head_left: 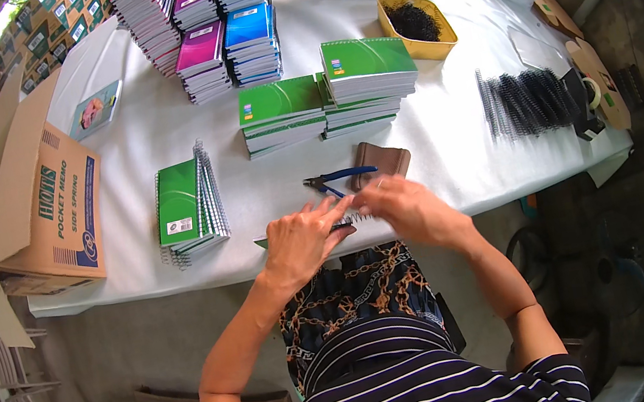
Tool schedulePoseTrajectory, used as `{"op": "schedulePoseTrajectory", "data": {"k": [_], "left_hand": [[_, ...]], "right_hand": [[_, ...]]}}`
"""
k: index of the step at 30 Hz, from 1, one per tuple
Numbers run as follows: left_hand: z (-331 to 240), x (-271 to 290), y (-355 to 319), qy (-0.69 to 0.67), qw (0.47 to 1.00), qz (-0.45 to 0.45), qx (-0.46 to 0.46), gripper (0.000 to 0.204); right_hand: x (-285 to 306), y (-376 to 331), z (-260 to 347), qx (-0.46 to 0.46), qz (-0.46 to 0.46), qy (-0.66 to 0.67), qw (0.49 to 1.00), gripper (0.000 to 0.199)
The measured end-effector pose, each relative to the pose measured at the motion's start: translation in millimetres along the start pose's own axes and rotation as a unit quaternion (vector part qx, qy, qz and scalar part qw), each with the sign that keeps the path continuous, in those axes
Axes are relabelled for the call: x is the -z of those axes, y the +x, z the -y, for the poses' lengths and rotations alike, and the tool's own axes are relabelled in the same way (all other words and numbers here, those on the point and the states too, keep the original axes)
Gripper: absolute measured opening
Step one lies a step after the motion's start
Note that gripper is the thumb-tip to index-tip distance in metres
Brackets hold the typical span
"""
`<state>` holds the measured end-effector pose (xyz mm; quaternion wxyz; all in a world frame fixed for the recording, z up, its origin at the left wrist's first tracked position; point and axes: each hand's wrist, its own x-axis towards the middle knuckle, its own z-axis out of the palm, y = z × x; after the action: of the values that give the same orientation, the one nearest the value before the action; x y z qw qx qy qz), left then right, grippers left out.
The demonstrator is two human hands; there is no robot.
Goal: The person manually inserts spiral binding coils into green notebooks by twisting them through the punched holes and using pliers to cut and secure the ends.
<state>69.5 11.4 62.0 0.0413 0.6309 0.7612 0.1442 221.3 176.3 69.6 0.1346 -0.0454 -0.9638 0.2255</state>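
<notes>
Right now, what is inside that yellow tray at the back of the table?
The yellow tray holds a heap of small black pieces, too small to identify. The heap covers most of the tray's bottom, so anything beneath stays hidden.

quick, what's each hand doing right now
Left hand: fingers pressed down on the notebook at the table edge.
Right hand: pinching the notebook's spiral binding; the grip itself is blurred.

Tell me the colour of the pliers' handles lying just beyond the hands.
Blue: the pliers have blue handles, seen in the head view on the white table.
</notes>
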Motion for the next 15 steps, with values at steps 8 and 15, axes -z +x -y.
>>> {"op": "schedulePoseTrajectory", "data": {"k": [8, 15], "left_hand": [[1, 6, 1, 0.005, 1.0, 0.003, -0.02, 0.058], [26, -4, -21, 0.035, 0.996, -0.049, -0.061, 0.053]], "right_hand": [[18, -6, -87, -0.052, 0.103, 0.024, 0.993, 0.046], [85, 6, -77, -0.012, 0.123, 0.29, 0.949, 0.041]]}}
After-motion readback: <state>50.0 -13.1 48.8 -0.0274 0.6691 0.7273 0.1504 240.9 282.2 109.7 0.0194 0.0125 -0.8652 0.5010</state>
